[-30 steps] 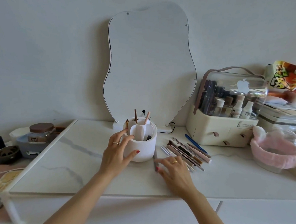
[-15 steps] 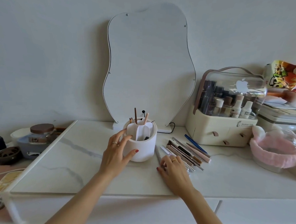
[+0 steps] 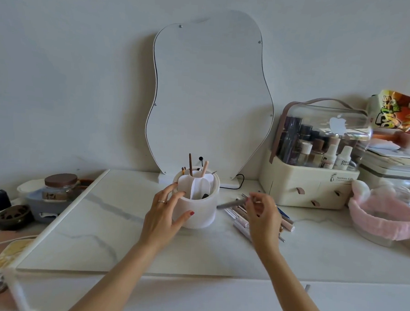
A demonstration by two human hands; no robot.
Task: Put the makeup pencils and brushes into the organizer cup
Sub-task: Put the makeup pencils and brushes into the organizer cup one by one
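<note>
**Grey pencil lifted, cup not reached yet**

Grey pencil [image 3: 230,203] is pinched at one end by right hand [image 3: 262,214], thumb + fingertips, held roughly level above the counter [image 3: 123,246], free end pointing at the organizer cup [image 3: 195,202] and just short of its wall. Left hand [image 3: 165,212] grips the cup's left side, thumb in front, fingers curled round the rim. Cup sits mid-counter, near the back edge, w/ a few brushes already standing in its divided slots.

Risks, as I judge them: end-pinch gives little control, so the tip may hit the wall or a divider and slip out; or the pencil drops onto the pile of pencils and brushes [image 3: 260,220] lying right of the cup and scatters them toward the front edge. Crowded back slots could block entry.
</note>
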